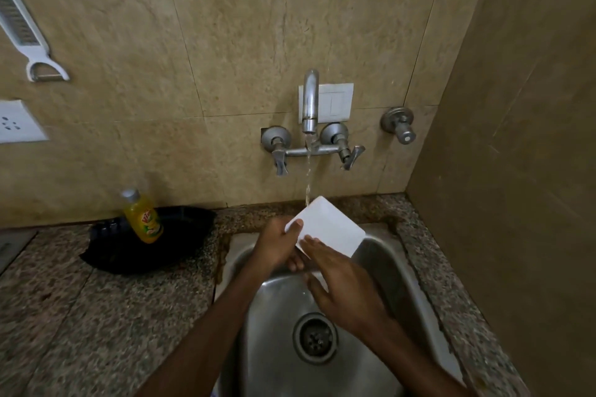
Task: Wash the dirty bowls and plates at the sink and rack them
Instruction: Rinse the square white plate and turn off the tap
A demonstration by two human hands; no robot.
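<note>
Over the sink (274,374), the left grip (280,245) pinches a white plate (332,229) held tilted under the running tap (310,100), the right grip (338,280) laying flat fingers on it: seemingly mid-rinse, racking still to come.

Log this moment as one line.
phase: rinse | left hand: holds white plate | right hand: flat on plate | tap: running
</note>
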